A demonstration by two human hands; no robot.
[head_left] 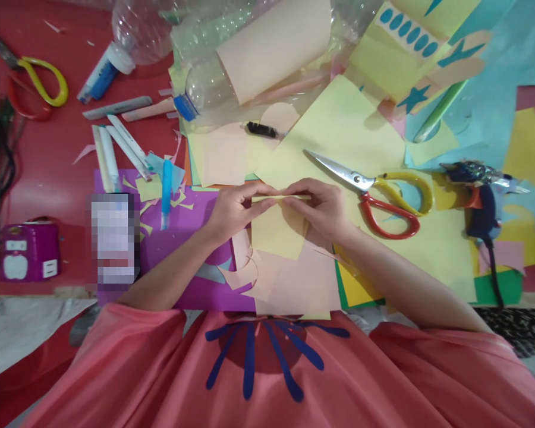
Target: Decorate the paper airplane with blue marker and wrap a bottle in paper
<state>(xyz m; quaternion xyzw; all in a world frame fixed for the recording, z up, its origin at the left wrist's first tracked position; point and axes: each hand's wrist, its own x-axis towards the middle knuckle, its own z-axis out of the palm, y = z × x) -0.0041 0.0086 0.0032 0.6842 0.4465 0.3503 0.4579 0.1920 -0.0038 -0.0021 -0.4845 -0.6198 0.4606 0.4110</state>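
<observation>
Both hands meet over the middle of the cluttered table. The left hand and the right hand pinch the folded top edge of a small pale-yellow paper sheet, fingertips pressed together on the crease from either end; the sheet hangs down between the two wrists, resting over a heap of peach-coloured paper offcuts.

Just beyond the right hand lie open steel scissors with yellow and red handles, blades pointing toward the upper left, on a large pale-yellow paper sheet. Further right sits a dark blue hot-glue gun, its cord trailing down over green paper. Above the hands, clear plastic bottles lie on their sides — one with a blue cap — under a curled peach card. A small black marker-like object lies near them.

To the left of the left hand a purple paper sheet carries a light-blue craft knife and yellow scraps. White paper strips are scattered on the red tabletop, and a second pair of scissors with yellow and red handles lies at the far left corner. A purple socket box stands at the left edge (its markings too small to read). A blurred-out rectangular patch hides whatever is beside it. No legible writing shows anywhere.
</observation>
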